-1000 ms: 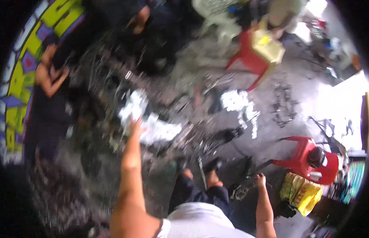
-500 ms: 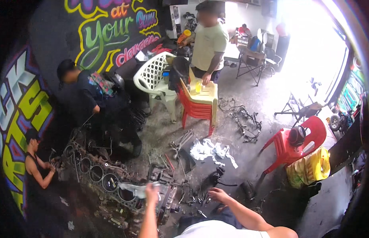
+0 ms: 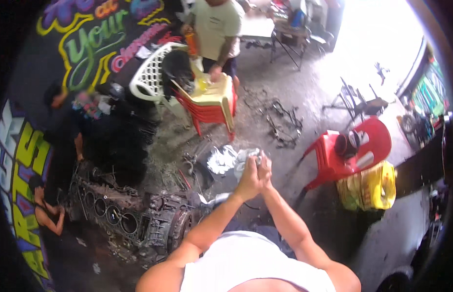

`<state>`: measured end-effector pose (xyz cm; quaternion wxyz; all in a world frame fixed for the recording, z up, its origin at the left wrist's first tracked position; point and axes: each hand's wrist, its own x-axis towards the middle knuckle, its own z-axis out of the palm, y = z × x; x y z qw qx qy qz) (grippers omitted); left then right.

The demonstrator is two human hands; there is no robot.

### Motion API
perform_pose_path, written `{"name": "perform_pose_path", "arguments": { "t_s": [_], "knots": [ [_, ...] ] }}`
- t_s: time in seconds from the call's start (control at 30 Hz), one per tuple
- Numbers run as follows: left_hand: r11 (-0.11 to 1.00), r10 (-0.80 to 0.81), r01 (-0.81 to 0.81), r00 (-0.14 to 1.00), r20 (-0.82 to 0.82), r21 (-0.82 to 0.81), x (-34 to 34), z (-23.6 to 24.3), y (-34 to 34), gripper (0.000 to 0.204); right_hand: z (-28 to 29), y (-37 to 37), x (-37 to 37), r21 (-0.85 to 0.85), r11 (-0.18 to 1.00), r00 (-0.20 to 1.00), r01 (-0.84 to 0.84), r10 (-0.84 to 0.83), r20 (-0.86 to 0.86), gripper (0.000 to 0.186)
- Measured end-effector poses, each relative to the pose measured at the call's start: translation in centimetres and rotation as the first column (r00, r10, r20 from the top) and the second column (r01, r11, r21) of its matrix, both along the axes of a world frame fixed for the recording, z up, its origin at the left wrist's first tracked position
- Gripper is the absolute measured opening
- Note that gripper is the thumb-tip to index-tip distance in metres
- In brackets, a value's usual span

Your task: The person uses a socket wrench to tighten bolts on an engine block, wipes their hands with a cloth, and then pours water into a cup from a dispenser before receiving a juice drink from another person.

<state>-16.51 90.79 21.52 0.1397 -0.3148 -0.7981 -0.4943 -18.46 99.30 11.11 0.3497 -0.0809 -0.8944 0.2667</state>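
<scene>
My left hand (image 3: pixel 248 177) and my right hand (image 3: pixel 265 173) are together out in front of me, fingers closed round a pale crumpled cloth or plastic (image 3: pixel 243 158); which it is, I cannot tell. Beyond them, white rags (image 3: pixel 219 160) lie on the stained floor (image 3: pixel 168 182). Below and left of my hands is a greasy engine block (image 3: pixel 158 224) with a row of round bores, among loose metal parts and tools (image 3: pixel 190 160).
Two co-workers (image 3: pixel 48 216) (image 3: pixel 61 121) are at the engine's left, by a painted wall (image 3: pixel 90 39). Another person (image 3: pixel 214 34) stands behind stacked chairs (image 3: pixel 212 97). At right are red chairs (image 3: pixel 329 151), a yellow sack (image 3: pixel 377 187), a folding chair (image 3: pixel 355 102) and scattered hoses (image 3: pixel 280 126).
My left hand has moved up and right from over the engine with the pale material, and my right hand has risen to join it. The standing person now holds something orange.
</scene>
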Motion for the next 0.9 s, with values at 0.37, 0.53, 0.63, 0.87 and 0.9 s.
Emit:
{"name": "perform_pose_path", "arguments": {
  "t_s": [0.37,0.53,0.63,0.87,0.9],
  "knots": [
    [0.67,-0.693,-0.148,0.228,0.684,0.727,-13.2,-6.0,13.9,0.036,10.7,11.5,-4.3,-0.772,0.632,0.996,-0.07,0.084,-0.022,0.038],
    [0.896,-0.304,0.147,0.891,0.338,0.42,-16.6,-7.4,25.8,0.025,4.3,21.7,-9.2,-0.958,-0.049,0.96,-0.281,-0.001,-0.281,0.035],
    [0.937,-0.348,0.316,0.879,0.325,0.151,-23.7,-9.6,31.4,0.031,1.2,29.4,-14.9,-0.982,-0.082,0.984,-0.169,0.041,-0.173,0.035],
    [0.724,-0.677,-0.249,-0.084,0.731,0.643,-40.2,-17.8,44.2,0.032,1.1,45.3,-25.4,-0.802,-0.426,0.817,-0.419,0.207,-0.537,0.052],
    [0.085,-0.925,-0.097,-0.377,0.043,0.992,-43.6,-18.9,44.8,0.033,3.3,45.0,-28.3,-0.969,-0.074,0.972,-0.234,-0.007,-0.234,0.041]
  ]
}}
